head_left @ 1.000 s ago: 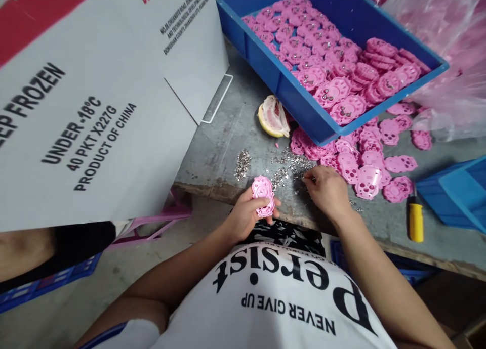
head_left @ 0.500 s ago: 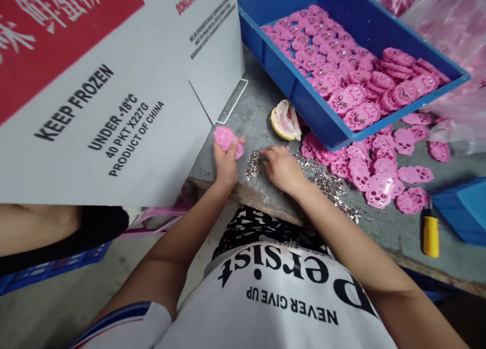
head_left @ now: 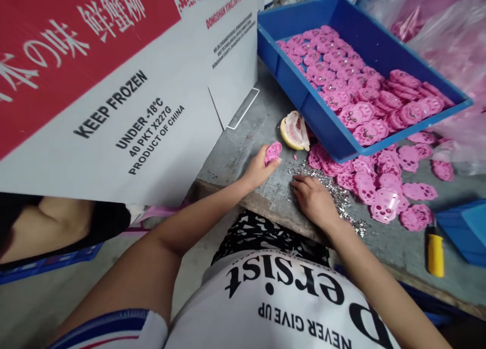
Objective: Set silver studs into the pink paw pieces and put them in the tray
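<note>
My left hand [head_left: 259,169] grips a pink plastic piece [head_left: 272,152] low over the grey table [head_left: 235,151], just left of a pomelo wedge [head_left: 294,131]. My right hand [head_left: 313,197] rests palm down on a spread of small silver screws [head_left: 334,192], fingers curled against them. Whether it holds a screw is hidden. Loose pink paw-shaped pieces [head_left: 383,184] lie to the right of that hand.
A blue tray [head_left: 326,126] full of pink pieces stands at the back. A large white and red carton [head_left: 114,96] leans on the left. A yellow-handled screwdriver [head_left: 435,253] and a blue bin [head_left: 465,227] are at the right. Plastic bags [head_left: 451,30] sit behind.
My left hand has carried the pink piece from the table's left edge rightward toward the pomelo wedge. My right hand slid right along the screws. The view shifted.
</note>
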A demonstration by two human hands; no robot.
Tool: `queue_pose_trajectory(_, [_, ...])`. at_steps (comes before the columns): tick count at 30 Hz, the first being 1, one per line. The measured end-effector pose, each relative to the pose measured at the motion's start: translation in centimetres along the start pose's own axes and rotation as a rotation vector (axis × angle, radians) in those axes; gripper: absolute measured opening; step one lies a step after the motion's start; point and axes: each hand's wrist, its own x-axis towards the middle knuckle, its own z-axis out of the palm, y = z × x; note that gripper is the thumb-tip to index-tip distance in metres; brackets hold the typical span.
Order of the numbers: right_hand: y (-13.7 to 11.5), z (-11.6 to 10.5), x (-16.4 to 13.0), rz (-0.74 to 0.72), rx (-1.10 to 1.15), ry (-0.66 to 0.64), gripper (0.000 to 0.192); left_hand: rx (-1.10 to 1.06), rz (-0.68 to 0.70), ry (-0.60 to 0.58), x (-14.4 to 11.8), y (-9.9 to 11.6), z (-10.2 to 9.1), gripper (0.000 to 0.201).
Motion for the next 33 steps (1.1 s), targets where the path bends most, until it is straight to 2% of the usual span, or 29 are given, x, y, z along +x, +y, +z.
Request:
queue_pose_trajectory(3, [1.3,-0.4,0.1,0.054,-0.011,0.073,0.027,-0.083,-0.013,0.018,-0.3,-0.2,0.6,0.037])
queue_pose_trajectory(6, [1.2,-0.2,2.7,0.016,0.036,0.102,0.034,-0.171,-0.019,0.052,-0.4,-0.3,0.8,0.036])
queue_pose_trajectory(8, [0.9,0.2,4.6,-0.052,0.059,0.029,0.039,-0.204,-0.022,0.068,-0.4,-0.2,0.7,0.036])
queue_pose_trajectory(10, [1.0,0.3,5.2,-0.116,0.069,-0.078,0.041,-0.216,-0.028,0.076,-0.4,0.0,0.5,0.036])
queue_pose_trajectory(13, [2.5,-0.5,2.9,-0.190,0.087,-0.163,0.043,-0.216,-0.044,0.061,-0.6,0.3,0.6,0.035])
queue_pose_trajectory(16, [4.3,-2.3,-0.9,-0.194,0.118,-0.164,0.040,-0.212,-0.048,0.018,-0.9,0.6,1.2,0.035])
queue_pose_trajectory(19, [4.9,-3.6,-2.1,-0.153,0.152,-0.126,0.035,-0.217,-0.036,-0.015,-0.9,1.0,2.4,0.033])
queue_pose_trajectory(23, [4.4,-3.1,0.4,-0.120,0.128,-0.085,0.038,-0.244,-0.022,-0.033,-0.8,1.6,3.5,0.034])
queue_pose_trajectory(27, [3.3,-2.5,1.7,-0.136,0.036,-0.131,0.034,-0.410,-0.031,-0.002,-0.6,1.7,3.0,0.040])
queue_pose_trajectory(30, [1.6,-2.3,0.9,-0.145,0.028,-0.039,0.029,-0.529,-0.018,0.078,-1.0,1.5,1.9,0.042])
queue_pose_trajectory(33, [-0.1,-1.8,-0.4,-0.250,0.069,-0.032,0.022,-0.586,-0.036,0.227,-2.4,1.6,1.3,0.037])
